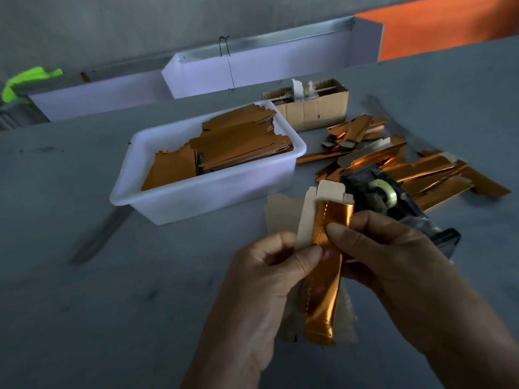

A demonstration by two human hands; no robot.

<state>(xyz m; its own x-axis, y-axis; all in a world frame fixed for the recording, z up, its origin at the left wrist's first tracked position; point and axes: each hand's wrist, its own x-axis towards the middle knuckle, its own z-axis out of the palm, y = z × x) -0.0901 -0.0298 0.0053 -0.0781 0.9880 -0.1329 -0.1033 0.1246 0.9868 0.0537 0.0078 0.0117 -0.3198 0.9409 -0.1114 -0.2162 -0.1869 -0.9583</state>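
Now pinched between both hands, over the table (pixel 112 304): gold carton (pixel 325 279).
Gripped at its left edge by left hand (pixel 261 279), on its foil face by right hand (pixel 393 254); nearly upright, close before tape dispenser (pixel 376 197), apart from tub (pixel 196 203).

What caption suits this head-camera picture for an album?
A shiny orange foil-faced cardboard sleeve pinched by left hand and right hand above the grey table, white plastic tub of flat blanks behind.

Both hands (pixel 323 265) pinching copper foil carton (pixel 325 265), white tub (pixel 196 197) behind
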